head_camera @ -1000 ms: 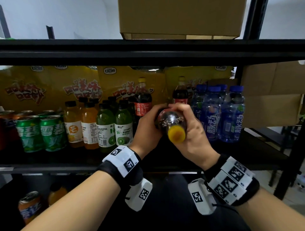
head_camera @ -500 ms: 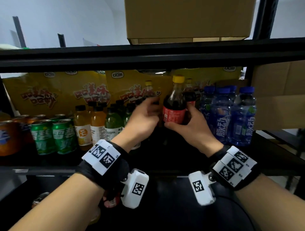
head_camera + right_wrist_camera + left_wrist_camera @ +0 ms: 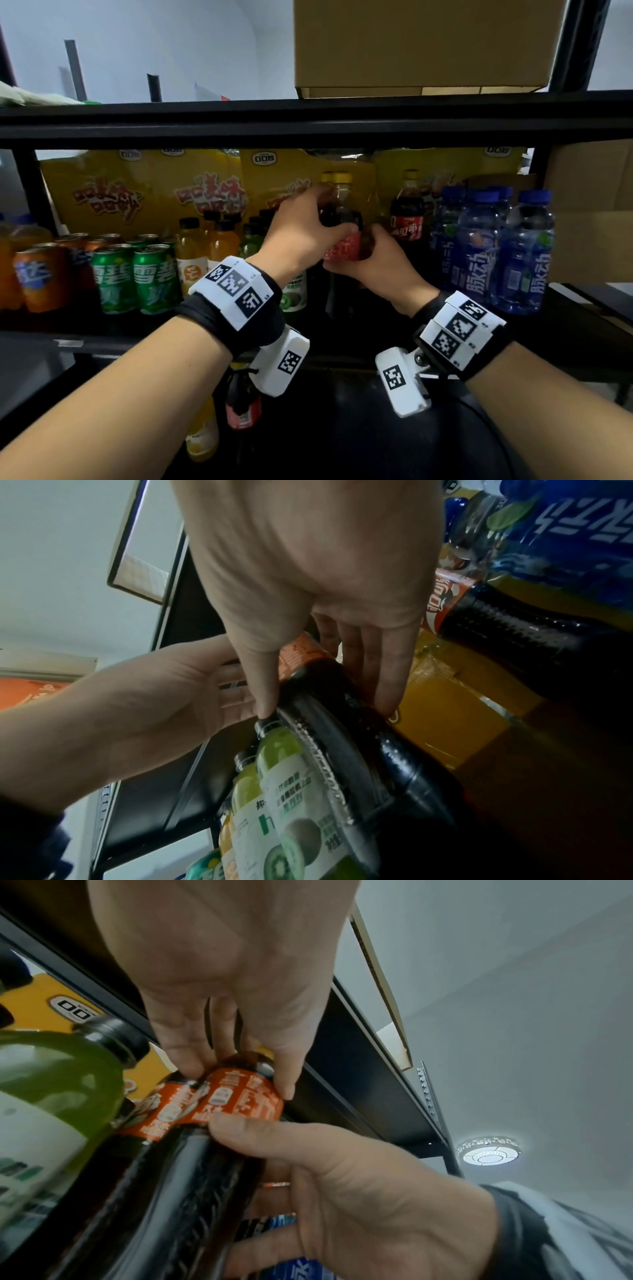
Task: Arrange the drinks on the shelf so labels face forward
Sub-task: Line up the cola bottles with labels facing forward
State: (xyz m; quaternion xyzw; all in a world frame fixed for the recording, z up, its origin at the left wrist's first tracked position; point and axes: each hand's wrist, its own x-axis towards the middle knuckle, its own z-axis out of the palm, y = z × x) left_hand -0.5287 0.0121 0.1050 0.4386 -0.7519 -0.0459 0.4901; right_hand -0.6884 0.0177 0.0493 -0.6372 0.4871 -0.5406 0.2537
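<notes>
both hands [image 3: 301, 236] grip cola bottle [image 3: 344, 245]; kiwi bottles [image 3: 274, 764] crowd left; label possibly forward

White "雪碧" on green cans [image 3: 137, 277]; white "脉动" down blue bottles [image 3: 479, 260]; "口口美味" on yellow bags [image 3: 209, 198]; "可口" on cola label [image 3: 407, 230].

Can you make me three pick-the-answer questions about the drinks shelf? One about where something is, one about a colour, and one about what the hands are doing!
1. Where do the blue-capped bottles stand?
A. left end
B. right of the colas
C. top shelf

2. What colour is the cap of the cola bottle being held?
A. yellow
B. green
C. white

3. What are the hands doing?
A. hanging free
B. both gripping one cola bottle
C. lifting a can

Answers:
1 B, they sit right of the standing cola.
2 A, yellow shows above the fingers.
3 B, left hand and right hand wrap it.
</notes>
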